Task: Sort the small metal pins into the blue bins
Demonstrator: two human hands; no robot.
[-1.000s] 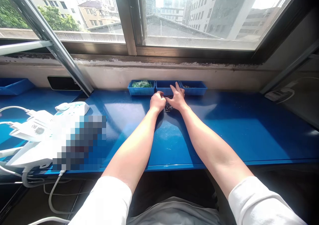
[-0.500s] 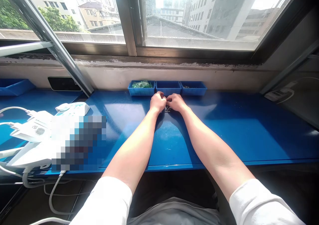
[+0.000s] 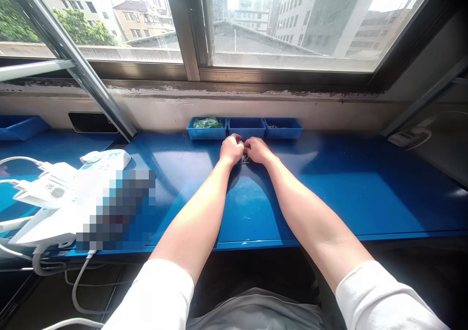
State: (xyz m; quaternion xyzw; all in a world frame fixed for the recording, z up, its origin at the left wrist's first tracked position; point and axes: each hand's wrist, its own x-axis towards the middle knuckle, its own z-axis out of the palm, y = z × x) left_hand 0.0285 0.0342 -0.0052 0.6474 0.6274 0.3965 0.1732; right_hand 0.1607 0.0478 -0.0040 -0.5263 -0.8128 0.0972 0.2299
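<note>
My left hand (image 3: 232,148) and my right hand (image 3: 257,149) meet over the blue tabletop, just in front of the middle blue bin (image 3: 246,126). The fingers of both are curled inward, their tips close together. Whatever they pinch is too small to make out. Between and below the hands lie several small, thin metal pieces (image 3: 245,159), partly covered by the fingers. The left blue bin (image 3: 207,131) holds green plastic packets (image 3: 207,123). Small dark metal pieces lie in the right blue bin (image 3: 283,131).
White power strips (image 3: 106,160) with plugs and cables crowd the table's left side, beside a blurred-out dark object (image 3: 117,208). A slanted metal post (image 3: 91,84) rises at the left. Behind the bins are a wall and window. Another blue bin (image 3: 22,127) stands far left.
Both hands stay in almost the same place, with only slight finger movement. The small metal pieces below them look slightly shifted.
</note>
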